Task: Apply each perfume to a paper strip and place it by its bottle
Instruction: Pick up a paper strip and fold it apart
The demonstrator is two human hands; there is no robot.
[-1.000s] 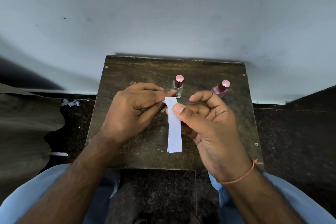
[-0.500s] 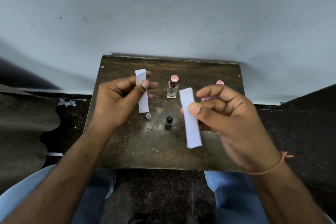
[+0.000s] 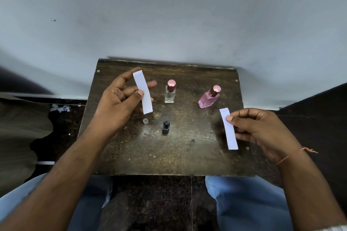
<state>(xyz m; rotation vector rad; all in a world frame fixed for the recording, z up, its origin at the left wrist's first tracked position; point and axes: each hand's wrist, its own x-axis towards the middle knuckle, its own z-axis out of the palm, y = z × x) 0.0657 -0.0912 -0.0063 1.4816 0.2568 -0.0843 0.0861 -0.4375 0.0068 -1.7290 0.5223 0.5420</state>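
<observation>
A small dark wooden desk [image 3: 187, 155] stands with its far edge against a pale wall [image 3: 169, 15]. The person sits at its near edge, knees in light blue trousers [image 3: 249, 202] just under it.

The left hand [image 3: 120, 105] hovers over the far-left part of the desk and pinches a white paper strip [image 3: 143, 93] between thumb and fingers; the strip stands nearly upright, its top close to the far edge. The index finger is stretched out past it.

The right hand [image 3: 262, 131] is over the right edge, fingers curled, thumb pressing a second white paper strip [image 3: 229, 130] near its upper end; the lower end hangs toward the near-right corner.

Between the hands, toward the far edge, a clear square bottle with a pink cap [image 3: 170, 93] stands upright. To its right, well apart, a pink bottle with a pink cap [image 3: 209, 97] leans, near the top of the right-hand strip. Nearer the middle stands a small black bottle [image 3: 166, 127], and just left of it a tiny clear cap [image 3: 145, 121], below the left-hand strip.

The near half of the desk top is bare worn wood from left edge to right. Beyond the left edge, on the dark floor [image 3: 62, 137], lie scraps of white paper [image 3: 60, 108].
</observation>
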